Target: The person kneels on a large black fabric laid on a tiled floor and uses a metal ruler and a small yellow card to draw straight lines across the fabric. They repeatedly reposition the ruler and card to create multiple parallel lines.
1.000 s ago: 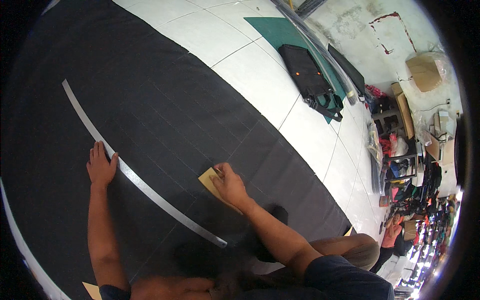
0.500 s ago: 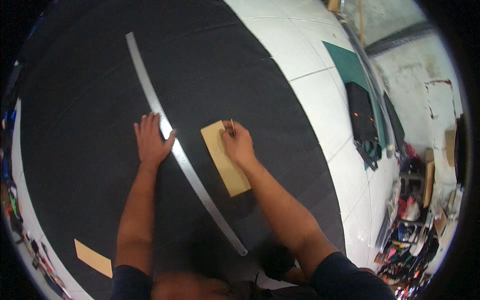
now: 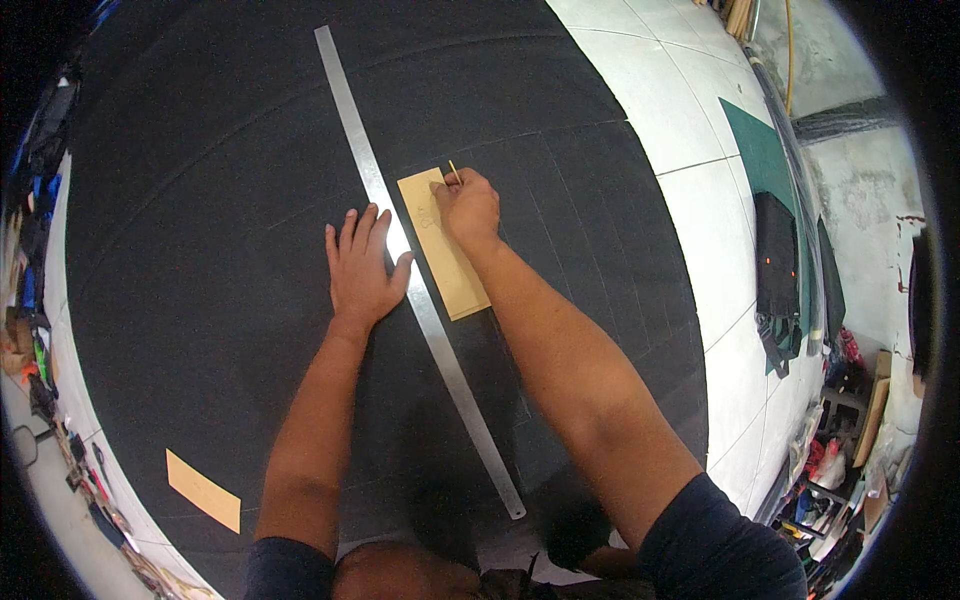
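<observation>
A long steel ruler (image 3: 455, 378) lies slantwise across a black cloth (image 3: 230, 330). My left hand (image 3: 368, 265) is spread flat, its fingertips and thumb pressing on the ruler's middle. Just right of the ruler is a narrow tan card (image 3: 450, 262) with a small pencilled mark. My right hand (image 3: 468, 210) pinches the card's right edge near its far end, thumb on top. A thin yellowish stick (image 3: 454, 171) pokes out between the same fingers; its kind is unclear. Near my left forearm, a second tan card (image 3: 203, 490) lies on the cloth.
Faint pale lines run over the cloth, several on its right side. White floor tiles (image 3: 690, 215) border it. Farther right are a green mat (image 3: 752, 135), a black bag (image 3: 776, 250) and a pile of mixed items (image 3: 825, 480). More clutter (image 3: 90, 470) lines the left edge.
My right hand has brought the tan card closer to the ruler, leaving a narrow gap. My left hand stays on the ruler. The whole view has shifted, with more faint lines visible.
</observation>
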`<action>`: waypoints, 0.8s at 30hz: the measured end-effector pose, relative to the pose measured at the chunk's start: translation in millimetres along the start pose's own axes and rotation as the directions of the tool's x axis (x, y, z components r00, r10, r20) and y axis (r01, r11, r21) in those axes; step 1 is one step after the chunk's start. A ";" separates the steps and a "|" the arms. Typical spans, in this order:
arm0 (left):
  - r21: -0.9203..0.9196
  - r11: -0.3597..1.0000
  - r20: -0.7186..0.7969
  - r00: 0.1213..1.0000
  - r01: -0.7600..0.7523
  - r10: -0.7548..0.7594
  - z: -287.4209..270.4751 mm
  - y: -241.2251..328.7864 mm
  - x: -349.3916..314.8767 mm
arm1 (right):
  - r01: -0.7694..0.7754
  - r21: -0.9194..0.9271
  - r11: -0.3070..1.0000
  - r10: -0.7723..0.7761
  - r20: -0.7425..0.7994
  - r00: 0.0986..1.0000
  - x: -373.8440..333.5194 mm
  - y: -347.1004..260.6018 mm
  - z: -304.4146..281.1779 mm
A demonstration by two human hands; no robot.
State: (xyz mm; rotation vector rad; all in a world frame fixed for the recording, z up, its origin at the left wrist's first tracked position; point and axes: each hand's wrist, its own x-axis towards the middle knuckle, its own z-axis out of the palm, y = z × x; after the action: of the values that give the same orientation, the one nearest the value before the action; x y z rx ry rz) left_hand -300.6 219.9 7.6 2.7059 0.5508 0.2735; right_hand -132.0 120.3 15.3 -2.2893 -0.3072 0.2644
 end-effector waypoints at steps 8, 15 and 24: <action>0.035 0.999 0.020 1.000 -0.012 0.011 -0.6 -2.8 0.3 | -0.113 -0.107 0.988 0.116 0.026 0.993 -3.8 -19.7 -0.6; 0.089 0.996 0.036 0.999 -0.024 0.020 2.3 -3.4 -0.6 | -0.103 -0.123 0.987 0.105 0.013 0.994 -6.0 -20.1 1.6; 0.065 0.998 0.055 0.998 -0.008 0.004 -1.7 -2.0 -0.6 | -0.126 -0.108 0.986 0.132 0.050 0.990 -5.5 -19.9 -2.2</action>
State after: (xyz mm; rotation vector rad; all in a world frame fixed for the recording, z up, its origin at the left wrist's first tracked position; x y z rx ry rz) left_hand -302.3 222.0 8.3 2.7697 0.5450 0.1853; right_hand -139.3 130.2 32.0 -2.4123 -0.2056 0.3883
